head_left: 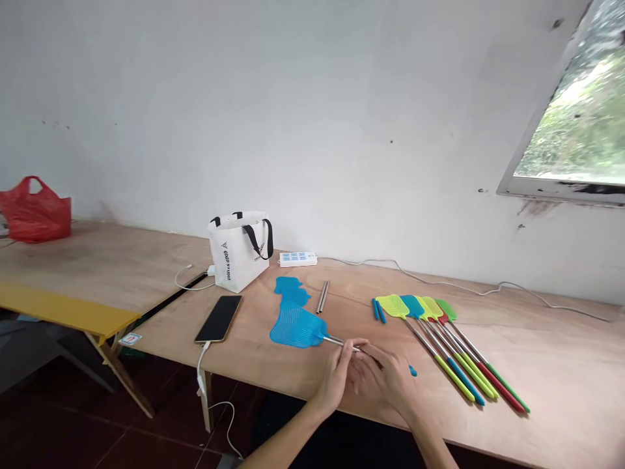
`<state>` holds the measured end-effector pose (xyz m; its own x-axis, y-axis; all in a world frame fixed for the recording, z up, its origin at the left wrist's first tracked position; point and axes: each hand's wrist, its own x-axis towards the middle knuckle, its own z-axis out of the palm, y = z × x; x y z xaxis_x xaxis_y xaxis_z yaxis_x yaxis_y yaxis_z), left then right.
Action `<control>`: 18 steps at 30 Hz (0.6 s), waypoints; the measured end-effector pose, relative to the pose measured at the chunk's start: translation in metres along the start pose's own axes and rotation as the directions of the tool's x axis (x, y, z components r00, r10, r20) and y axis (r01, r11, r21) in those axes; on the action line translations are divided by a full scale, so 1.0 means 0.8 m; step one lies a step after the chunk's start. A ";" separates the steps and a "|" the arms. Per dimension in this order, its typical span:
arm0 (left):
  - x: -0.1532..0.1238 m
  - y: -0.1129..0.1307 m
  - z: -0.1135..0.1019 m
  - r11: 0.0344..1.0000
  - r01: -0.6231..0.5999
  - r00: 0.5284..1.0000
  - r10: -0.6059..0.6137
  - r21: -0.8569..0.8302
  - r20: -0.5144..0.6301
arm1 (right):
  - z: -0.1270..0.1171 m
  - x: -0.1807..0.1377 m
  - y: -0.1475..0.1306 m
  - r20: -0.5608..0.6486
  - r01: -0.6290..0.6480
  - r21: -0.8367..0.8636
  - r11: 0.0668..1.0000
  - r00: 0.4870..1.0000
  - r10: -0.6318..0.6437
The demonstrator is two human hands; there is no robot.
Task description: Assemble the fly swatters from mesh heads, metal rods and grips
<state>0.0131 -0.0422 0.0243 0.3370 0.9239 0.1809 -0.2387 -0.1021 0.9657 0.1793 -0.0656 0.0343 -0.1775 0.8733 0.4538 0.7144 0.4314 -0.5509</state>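
A blue fly swatter point(299, 327) lies on the wooden table point(537, 365), its metal rod running right into my hands. My left hand point(336, 378) pinches the rod just past the head. My right hand point(385, 378) is closed round the rod further along, and the blue grip end point(413, 371) pokes out beyond it. Behind the swatter lie more loose blue swatter heads point(291, 290) and two bare metal rods point(323, 296). To the right rests a row of finished swatters point(449, 345) in yellow-green, blue, red and green, with two blue grips point(379, 310) beside them.
A white tote bag point(239, 251) stands at the back left, a white power strip point(297, 259) by the wall. A phone point(219, 318) on a cable lies near the table's front edge. A red plastic bag point(35, 212) sits far left, a yellow bench point(63, 311) below.
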 end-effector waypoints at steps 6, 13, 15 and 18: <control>0.005 -0.002 -0.013 0.995 -0.031 0.999 0.028 0.090 0.029 | 0.008 0.002 -0.022 -0.049 -0.043 -0.017 0.999 0.998 0.042; 0.007 0.017 -0.019 0.996 -0.069 0.994 0.073 0.060 -0.078 | 0.009 0.002 -0.023 -0.024 -0.092 0.011 0.996 0.995 0.093; 0.007 0.018 -0.019 0.994 -0.068 0.993 0.076 0.084 -0.093 | 0.009 0.001 -0.023 -0.022 -0.088 0.004 0.996 0.996 0.088; 0.007 0.015 -0.017 0.994 -0.067 0.994 0.074 0.080 -0.085 | 0.011 0.000 -0.023 -0.016 -0.074 -0.011 0.997 0.997 0.074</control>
<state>-0.0003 -0.0332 0.0343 0.2393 0.9419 0.2357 -0.1869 -0.1935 0.9631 0.1605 -0.0717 0.0381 -0.1130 0.8989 0.4233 0.7333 0.3630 -0.5749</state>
